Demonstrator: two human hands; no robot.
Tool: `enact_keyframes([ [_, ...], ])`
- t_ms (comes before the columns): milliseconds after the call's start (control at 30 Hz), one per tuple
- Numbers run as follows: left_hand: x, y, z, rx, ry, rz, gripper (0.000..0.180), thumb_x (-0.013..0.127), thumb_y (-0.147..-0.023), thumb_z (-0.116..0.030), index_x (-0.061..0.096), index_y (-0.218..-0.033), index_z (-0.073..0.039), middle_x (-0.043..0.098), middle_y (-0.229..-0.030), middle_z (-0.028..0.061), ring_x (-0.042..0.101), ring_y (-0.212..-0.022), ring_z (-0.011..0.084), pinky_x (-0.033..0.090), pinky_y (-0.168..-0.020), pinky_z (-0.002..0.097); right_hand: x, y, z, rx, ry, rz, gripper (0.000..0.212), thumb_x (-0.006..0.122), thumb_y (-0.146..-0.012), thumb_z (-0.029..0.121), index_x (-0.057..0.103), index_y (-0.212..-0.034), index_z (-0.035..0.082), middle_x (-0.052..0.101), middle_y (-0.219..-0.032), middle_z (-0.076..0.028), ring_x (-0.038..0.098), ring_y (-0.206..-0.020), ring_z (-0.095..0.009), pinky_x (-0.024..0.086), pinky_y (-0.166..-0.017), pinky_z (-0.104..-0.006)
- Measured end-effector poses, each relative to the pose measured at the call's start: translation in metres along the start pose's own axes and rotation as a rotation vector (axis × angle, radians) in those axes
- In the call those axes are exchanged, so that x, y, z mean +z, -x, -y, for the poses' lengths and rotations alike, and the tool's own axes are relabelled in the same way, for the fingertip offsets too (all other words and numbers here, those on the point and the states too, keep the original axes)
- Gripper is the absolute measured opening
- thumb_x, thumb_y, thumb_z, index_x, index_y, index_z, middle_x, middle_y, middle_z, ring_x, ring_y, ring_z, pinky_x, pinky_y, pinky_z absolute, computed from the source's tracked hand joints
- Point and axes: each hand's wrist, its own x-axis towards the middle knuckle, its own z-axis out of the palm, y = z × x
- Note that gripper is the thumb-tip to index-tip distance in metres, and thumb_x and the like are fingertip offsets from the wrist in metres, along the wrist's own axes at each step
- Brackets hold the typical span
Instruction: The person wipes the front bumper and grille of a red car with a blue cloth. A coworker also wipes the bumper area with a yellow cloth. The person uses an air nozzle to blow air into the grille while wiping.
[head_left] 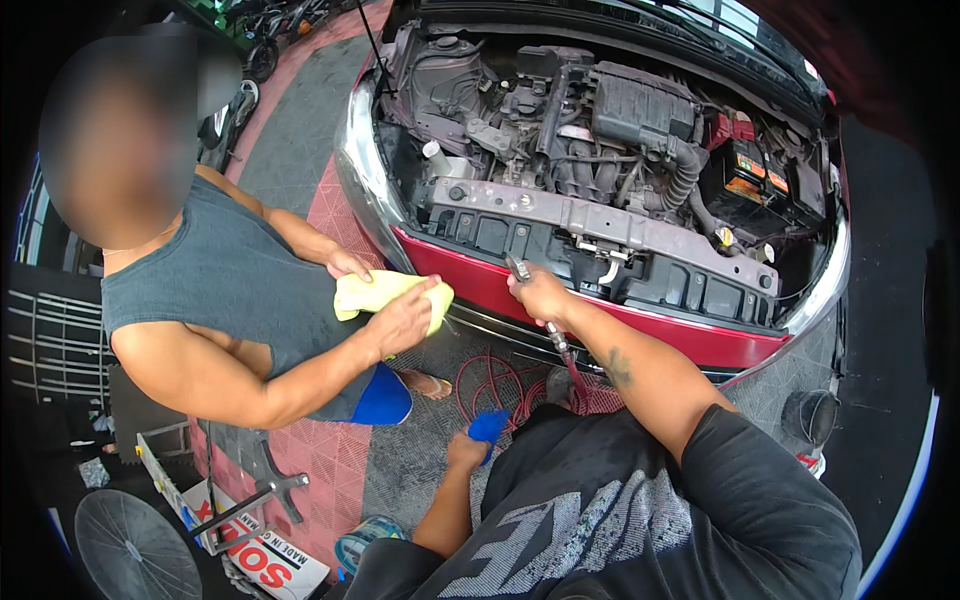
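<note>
My right hand (541, 297) is closed around an air blow gun (557, 338), held just above the car's red front edge (470, 265). A red air hose (577, 384) runs down from the gun's lower end. Low at my left side, my left hand (465, 452) grips a blue cloth (488, 428), bunched up. In front of me lies the open engine bay (560, 150), dusty, with a black air filter box (640, 105), a ribbed intake hose (684, 175) and a battery (745, 180). The grey-purple crossbar (600, 222) with its latch stands nearest my right hand.
At my left a person (200, 290) in a grey sleeveless top holds a yellow cloth (390, 298) in both hands. Red hose coils (490, 385) lie on the floor by their foot. A black bucket (810, 415) stands at right, a round-topped stool (138, 545) at lower left.
</note>
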Motion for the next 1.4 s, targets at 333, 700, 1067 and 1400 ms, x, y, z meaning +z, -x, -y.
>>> enact_keyframes([
  [333,0.025,0.057,0.086,-0.394,0.117,0.152,0.061,0.086,-0.071,-0.014,0.068,-0.126,0.005,0.073,-0.121,0.0265,0.072,-0.113,0.0364,0.059,-0.093,0.0433,0.036,-0.039,0.022,0.095,-0.117,0.31,0.01,0.057,-0.094,0.011,0.056,-0.104,0.013,0.047,-0.07,0.0,0.042,-0.047,-0.011,0.033,-0.037,-0.0322],
  [700,0.099,0.072,0.162,-0.193,0.496,0.079,0.064,0.084,-0.071,-0.006,0.063,-0.131,0.002,0.075,-0.118,0.0206,0.073,-0.11,0.0337,0.058,-0.096,0.0405,0.092,-0.103,0.046,0.137,-0.329,0.368,0.009,0.06,-0.095,0.011,0.053,-0.101,0.01,0.047,-0.071,-0.001,0.038,-0.044,-0.01,0.032,-0.035,-0.0302],
  [1067,0.096,0.092,0.153,-0.166,0.513,-0.002,0.053,0.081,-0.07,-0.007,0.064,-0.12,0.003,0.075,-0.108,0.0192,0.073,-0.1,0.0314,0.057,-0.092,0.0406,0.143,-0.137,0.073,0.01,-0.365,0.297,0.01,0.053,-0.096,0.012,0.06,-0.095,0.006,0.049,-0.066,-0.003,0.042,-0.045,-0.013,0.034,-0.037,-0.035],
  [1400,0.102,0.072,0.196,-0.141,0.099,0.065,0.056,0.076,-0.074,-0.013,0.064,-0.129,-0.006,0.075,-0.117,0.0215,0.072,-0.112,0.0336,0.056,-0.096,0.042,0.034,-0.012,0.015,0.027,0.154,0.07,0.032,0.055,-0.101,0.02,0.059,-0.121,-0.004,0.069,-0.087,-0.021,0.061,-0.047,-0.025,0.048,-0.039,-0.0404],
])
